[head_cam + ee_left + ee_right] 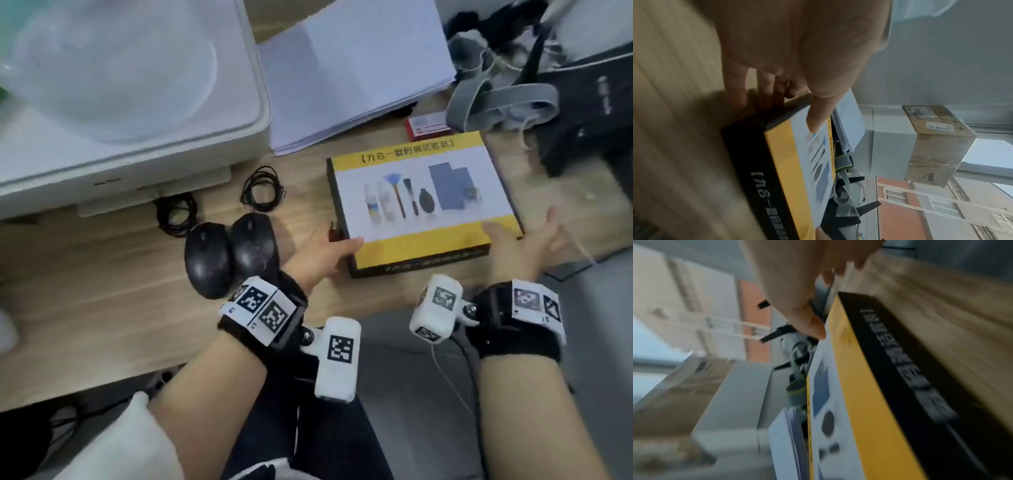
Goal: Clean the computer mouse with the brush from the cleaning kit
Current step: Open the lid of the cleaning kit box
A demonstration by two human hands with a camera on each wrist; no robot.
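Observation:
The cleaning kit box (424, 202), yellow and white on top with black sides, lies closed on the wooden desk (102, 308); its lid pictures brushes and bottles. My left hand (325, 253) grips its near left corner, thumb on the lid (781, 154) and fingers (735, 91) down the side. At the near right corner my right hand (524, 243) lays its thumb (813, 327) on the lid's edge (859, 386), the other fingers spread straight beside the box. Two black computer mice (207, 260) (251, 245) lie side by side left of the box. No brush itself is visible.
A white printer (120, 102) fills the back left, a paper stack (352, 68) sits behind the box. Coiled black cables (262, 188) lie near the mice. A small red box (428, 126) and a black bag with grey straps (582, 113) crowd the back right.

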